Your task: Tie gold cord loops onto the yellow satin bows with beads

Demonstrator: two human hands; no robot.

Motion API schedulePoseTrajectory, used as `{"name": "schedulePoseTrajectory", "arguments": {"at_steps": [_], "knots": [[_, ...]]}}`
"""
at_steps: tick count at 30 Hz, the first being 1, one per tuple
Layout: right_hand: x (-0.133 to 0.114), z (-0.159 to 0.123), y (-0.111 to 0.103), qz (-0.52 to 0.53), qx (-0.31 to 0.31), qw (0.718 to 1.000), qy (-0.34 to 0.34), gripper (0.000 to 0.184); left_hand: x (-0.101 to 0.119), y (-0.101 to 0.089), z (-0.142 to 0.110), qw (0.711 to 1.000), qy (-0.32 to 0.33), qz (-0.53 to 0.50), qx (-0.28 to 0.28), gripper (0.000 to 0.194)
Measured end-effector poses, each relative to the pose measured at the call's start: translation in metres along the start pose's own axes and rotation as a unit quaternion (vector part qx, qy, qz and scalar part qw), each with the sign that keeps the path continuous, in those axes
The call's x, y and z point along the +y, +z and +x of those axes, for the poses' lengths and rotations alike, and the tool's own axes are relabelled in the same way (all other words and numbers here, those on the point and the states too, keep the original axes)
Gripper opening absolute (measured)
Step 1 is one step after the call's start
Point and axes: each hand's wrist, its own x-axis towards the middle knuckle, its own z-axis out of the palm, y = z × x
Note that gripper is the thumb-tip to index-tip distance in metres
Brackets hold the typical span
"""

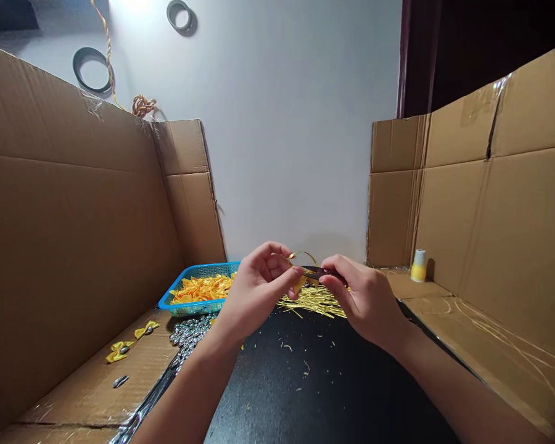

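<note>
My left hand (pixel 271 274) pinches a yellow ribbon bow (pixel 300 285), most of it hidden behind the fingers. A thin gold twist tie (pixel 305 253) loops up in an arc from the bow. My right hand (pixel 363 293) is closed around a small dark pair of scissors or snips (pixel 315 271), whose blades point left and reach the bow by my left thumb. Just below and behind both hands lies a pile of cut gold strips (pixel 317 302) on the black tabletop (pixel 277 382).
A blue basket (pixel 166 302) of yellow bows stands at the left. Silver beads (pixel 189 336) heap beside it. Two finished-looking bows (pixel 120 351) lie on cardboard. A thread spool (pixel 419 266) stands at the right. Cardboard walls (pixel 74 234) flank the table.
</note>
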Motion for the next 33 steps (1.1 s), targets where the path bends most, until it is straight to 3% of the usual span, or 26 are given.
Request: {"name": "schedulePoseTrajectory", "arguments": {"at_steps": [33], "knots": [[0.0013, 0.0009, 0.0057, 0.042, 0.017, 0.999, 0.022, 0.036, 0.0016, -0.0005, -0.0022, 1.000, -0.026, -0.010, -0.015, 0.027]]}}
